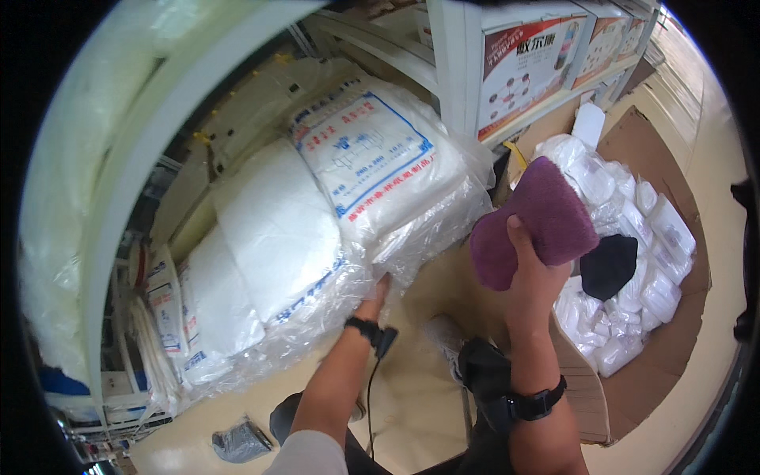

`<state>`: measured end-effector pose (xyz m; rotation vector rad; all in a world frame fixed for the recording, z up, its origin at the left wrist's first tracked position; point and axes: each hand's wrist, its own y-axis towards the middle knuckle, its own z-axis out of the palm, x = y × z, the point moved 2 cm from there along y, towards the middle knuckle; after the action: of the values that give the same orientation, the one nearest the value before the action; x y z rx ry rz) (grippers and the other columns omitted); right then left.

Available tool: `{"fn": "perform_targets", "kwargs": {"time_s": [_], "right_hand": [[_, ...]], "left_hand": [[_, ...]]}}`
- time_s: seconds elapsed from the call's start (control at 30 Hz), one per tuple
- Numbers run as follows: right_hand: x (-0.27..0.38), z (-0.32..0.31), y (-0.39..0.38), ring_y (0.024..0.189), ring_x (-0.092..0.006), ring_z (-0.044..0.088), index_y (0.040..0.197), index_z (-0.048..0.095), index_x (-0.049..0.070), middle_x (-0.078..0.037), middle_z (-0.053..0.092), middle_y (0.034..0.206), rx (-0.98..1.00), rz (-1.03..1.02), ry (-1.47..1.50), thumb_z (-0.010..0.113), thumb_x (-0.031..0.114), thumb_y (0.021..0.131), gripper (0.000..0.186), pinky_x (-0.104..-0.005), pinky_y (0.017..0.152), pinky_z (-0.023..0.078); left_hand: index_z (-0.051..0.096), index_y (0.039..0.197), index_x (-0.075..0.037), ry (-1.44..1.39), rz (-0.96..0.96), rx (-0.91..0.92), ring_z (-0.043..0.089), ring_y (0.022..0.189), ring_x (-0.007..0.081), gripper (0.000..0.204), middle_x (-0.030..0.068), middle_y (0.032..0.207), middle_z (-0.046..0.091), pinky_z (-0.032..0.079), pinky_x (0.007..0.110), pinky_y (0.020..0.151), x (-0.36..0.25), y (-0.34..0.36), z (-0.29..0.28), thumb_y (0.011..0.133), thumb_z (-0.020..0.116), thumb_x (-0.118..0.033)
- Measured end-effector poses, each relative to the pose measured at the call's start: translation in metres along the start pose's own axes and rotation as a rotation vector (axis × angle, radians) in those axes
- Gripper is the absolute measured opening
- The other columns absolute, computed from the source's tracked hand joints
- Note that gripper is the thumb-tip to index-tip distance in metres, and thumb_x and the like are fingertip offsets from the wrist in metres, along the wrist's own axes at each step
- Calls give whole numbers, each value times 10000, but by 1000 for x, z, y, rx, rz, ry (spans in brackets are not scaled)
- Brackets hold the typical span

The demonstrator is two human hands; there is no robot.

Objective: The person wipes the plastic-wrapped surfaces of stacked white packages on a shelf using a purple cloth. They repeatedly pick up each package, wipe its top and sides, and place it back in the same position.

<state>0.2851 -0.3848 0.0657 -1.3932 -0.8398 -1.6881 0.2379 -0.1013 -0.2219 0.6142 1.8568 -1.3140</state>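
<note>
A folded purple cloth (540, 207) with a fuzzy surface is gripped in my right hand (532, 277), thumb across its front. The cloth is held up beside the open cardboard box. My left hand (381, 291) reaches to the lower edge of a clear plastic-wrapped stack of white bags (396, 186) and touches the wrap there. Its fingers are mostly hidden by the plastic, so their grip does not show. Left of that stack, more white packs (277, 226) lie under the same kind of clear film.
At right, a cardboard box (677, 360) holds several clear-wrapped white packs (663, 293) and a black cloth (608, 267). A white metal shelf (457, 71) with printed cartons (530, 67) stands behind. A dark wrapped packet (241, 440) lies on the floor near my legs.
</note>
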Motion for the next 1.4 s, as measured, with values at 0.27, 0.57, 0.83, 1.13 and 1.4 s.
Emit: {"fn": "perform_targets", "kwargs": {"time_s": [0.27, 0.57, 0.83, 1.13, 1.4], "right_hand": [[-7, 25, -26, 1061, -161, 650, 1244, 669, -19, -57, 710, 1177, 310, 120, 17, 826, 83, 858, 429, -327, 964, 495], [-24, 62, -38, 1038, -189, 683, 1212, 693, -26, -87, 742, 1155, 366, 182, 182, 847, 106, 816, 445, -339, 953, 506], [-22, 98, -64, 1029, -194, 684, 1212, 695, -30, -80, 741, 1151, 296, 352, 252, 846, 93, 821, 437, -336, 940, 506], [-18, 119, -96, 1011, -177, 696, 1151, 714, -12, -73, 753, 1111, 247, 232, 228, 827, 69, 821, 359, -317, 947, 506], [-16, 120, -97, 1028, -172, 679, 1181, 699, -23, -62, 739, 1137, 262, 191, 195, 822, 56, 823, 387, -324, 952, 501]], "left_hand": [[692, 1264, -45, 24, 477, 185, 692, 1103, 192, 249, 69, 1212, 715, 536, 340, 941, -145, -217, -16, 1063, 606, -165], [600, 1387, -33, -15, 270, -194, 673, 1148, 226, 384, 101, 1310, 682, 533, 359, 976, -232, -314, -167, 1044, 568, -203], [649, 1301, 16, 679, 418, -337, 686, 995, 173, 423, 90, 1141, 728, 549, 317, 822, -241, -278, -224, 1040, 618, -317], [720, 1123, 75, 605, 137, -539, 709, 908, 266, 597, 174, 994, 750, 547, 385, 808, -147, -180, -205, 857, 832, -449], [649, 715, 2, 338, 205, -499, 570, 577, 127, 490, 37, 642, 592, 483, 328, 566, -127, -246, -212, 918, 811, -412]]}}
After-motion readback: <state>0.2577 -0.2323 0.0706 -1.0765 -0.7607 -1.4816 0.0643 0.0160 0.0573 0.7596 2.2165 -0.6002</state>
